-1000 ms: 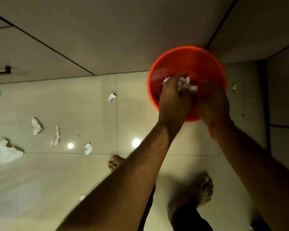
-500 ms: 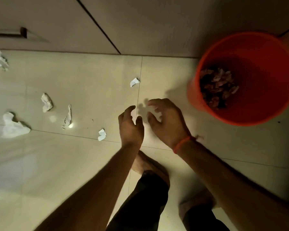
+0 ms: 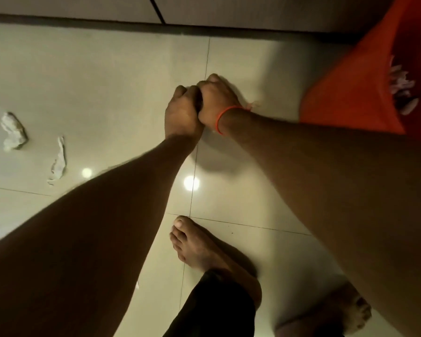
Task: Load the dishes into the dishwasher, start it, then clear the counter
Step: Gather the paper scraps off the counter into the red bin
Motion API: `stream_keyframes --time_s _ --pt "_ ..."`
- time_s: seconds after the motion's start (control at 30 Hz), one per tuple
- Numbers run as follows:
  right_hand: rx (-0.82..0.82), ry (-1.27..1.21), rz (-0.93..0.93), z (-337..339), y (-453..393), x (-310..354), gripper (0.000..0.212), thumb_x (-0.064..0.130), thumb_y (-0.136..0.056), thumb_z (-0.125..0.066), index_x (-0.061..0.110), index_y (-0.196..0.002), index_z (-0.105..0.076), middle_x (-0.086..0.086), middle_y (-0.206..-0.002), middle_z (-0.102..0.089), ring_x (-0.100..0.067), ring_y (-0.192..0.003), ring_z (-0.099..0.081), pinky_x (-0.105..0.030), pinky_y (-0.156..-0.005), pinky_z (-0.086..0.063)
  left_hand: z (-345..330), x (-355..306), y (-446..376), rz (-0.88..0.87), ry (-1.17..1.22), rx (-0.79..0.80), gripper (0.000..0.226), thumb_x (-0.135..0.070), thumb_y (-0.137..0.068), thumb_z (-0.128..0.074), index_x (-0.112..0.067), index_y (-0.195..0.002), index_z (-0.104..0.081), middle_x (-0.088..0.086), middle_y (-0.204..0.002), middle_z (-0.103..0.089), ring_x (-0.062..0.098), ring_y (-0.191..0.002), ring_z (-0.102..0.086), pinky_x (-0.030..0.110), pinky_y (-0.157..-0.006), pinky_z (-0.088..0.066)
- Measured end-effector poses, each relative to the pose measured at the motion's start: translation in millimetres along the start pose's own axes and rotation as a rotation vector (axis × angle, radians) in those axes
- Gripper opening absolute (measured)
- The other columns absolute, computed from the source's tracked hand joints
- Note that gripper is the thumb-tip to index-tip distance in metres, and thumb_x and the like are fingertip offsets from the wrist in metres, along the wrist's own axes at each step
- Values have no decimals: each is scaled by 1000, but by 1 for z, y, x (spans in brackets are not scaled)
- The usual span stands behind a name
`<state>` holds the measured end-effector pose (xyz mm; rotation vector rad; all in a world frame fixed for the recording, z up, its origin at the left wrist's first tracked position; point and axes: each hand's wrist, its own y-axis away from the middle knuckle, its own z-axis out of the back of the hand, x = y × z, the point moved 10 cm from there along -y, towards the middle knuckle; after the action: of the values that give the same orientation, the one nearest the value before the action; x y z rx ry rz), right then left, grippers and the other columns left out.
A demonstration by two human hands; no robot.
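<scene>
Reaching down over the tiled floor (image 3: pixel 107 69), the left hand (image 3: pixel 182 115) and right hand (image 3: pixel 216 103) press together, fingers curled low near the tiles; whether they grip anything cannot be told. An orange thread bracelet (image 3: pixel 225 115) circles the right wrist. The orange bucket (image 3: pixel 350 93) stands at right with crumpled paper (image 3: pixel 399 79) inside. 2 crumpled scraps (image 3: pixel 12 135) lie on the floor at left. No writing is legible.
</scene>
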<state>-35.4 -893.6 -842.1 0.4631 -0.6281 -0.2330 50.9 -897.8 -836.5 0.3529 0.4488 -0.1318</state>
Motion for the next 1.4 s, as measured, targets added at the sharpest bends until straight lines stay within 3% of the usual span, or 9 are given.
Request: stream_keyframes --time_s 0.07,0.27,0.47,0.6,0.8,0.9,1.03,1.17,1.4 --pt "-7 -67 -53 -7 20 -14 29 16 -87 -58 11 -114 -67 -11 -121 -62 -28 -116 -57 -31 -98 -43 -5 0 21 25 40 37 16 -15 -89 -54 -17 -98 -67 2 -96 -59 20 -82 -56 23 -65 -38" --pt "-152 -569 -295 26 158 -36 20 12 -93 -61 13 -107 -75 -6 -106 -73 -20 -102 -66 -20 -87 -49 24 -47 132 65 389 57 23 -9 -87 -51 -14 -97 -72 0 -95 -72 18 -90 -68 42 -82 -57" --pt "-426 -941 -391 155 281 -39 19 15 -96 -63 25 -111 -71 10 -112 -68 5 -99 -63 -6 -75 -49 107 -181 189 -78 664 67 24 4 -87 -67 -12 -105 -72 -5 -100 -72 11 -96 -69 19 -84 -54" --pt "-597 -978 -381 241 307 -61 26 13 -96 -62 28 -115 -70 13 -116 -68 3 -106 -63 -16 -91 -50 130 -273 183 -209 659 101 26 -8 -94 -68 -17 -118 -68 -7 -113 -71 4 -104 -66 16 -88 -54" --pt "-367 -966 -600 261 301 -110 64 16 -96 -61 30 -152 -34 -1 -144 -52 -24 -131 -50 -27 -94 -39 122 -321 176 -208 356 327 45 -16 -99 -63 -14 -143 -53 -2 -121 -68 18 -120 -60 7 -91 -44" --pt "-380 -849 -681 286 333 -111 64 34 -100 -57 29 -155 -26 -5 -149 -48 -30 -134 -47 -33 -98 -40 144 -319 192 -183 228 348 68 -19 -95 -69 -22 -155 -36 0 -148 -52 19 -139 -46 19 -104 -33" --pt "-459 -928 -670 318 381 -84 64 44 -98 -57 32 -155 -30 -1 -149 -48 -24 -135 -47 -29 -101 -36 188 -336 217 -205 217 374 74 -45 -101 -54 -32 -161 -14 2 -161 -32 21 -148 -33 40 -115 -37" --pt "-548 -891 -582 368 435 -41 61 42 -96 -61 31 -151 -38 -2 -143 -55 -22 -129 -53 -32 -104 -41 256 -383 258 -204 207 394 69 -49 -104 -43 -37 -161 -6 -1 -166 -16 18 -152 -20 28 -110 -22" --pt "-720 -908 -432 488 537 50 56 32 -100 -54 34 -153 -34 17 -143 -42 15 -121 -37 -1 -94 -25 383 -481 348 -302 325 376 65 -59 -102 -29 -45 -160 -3 -8 -170 -5 9 -155 -8 36 -121 -21"
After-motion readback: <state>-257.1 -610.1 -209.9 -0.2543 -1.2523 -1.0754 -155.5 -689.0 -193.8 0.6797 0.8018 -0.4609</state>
